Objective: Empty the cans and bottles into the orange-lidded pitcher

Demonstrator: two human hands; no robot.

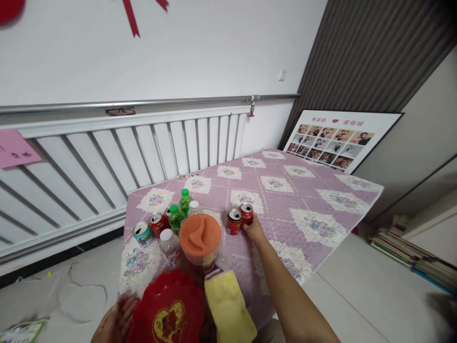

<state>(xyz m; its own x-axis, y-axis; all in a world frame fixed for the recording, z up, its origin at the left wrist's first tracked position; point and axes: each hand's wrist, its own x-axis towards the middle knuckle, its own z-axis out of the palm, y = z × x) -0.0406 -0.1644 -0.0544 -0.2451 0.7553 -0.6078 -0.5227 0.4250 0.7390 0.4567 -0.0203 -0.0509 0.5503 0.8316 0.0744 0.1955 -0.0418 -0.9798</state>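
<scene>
Right hand fingers apparently closed on far red can, beside 1 more can. Left hand open against glossy red tray. Round orange lid left, quilted cloth.

The single head camera is looking forward and down from above, close over the table, facing the wall.
</scene>
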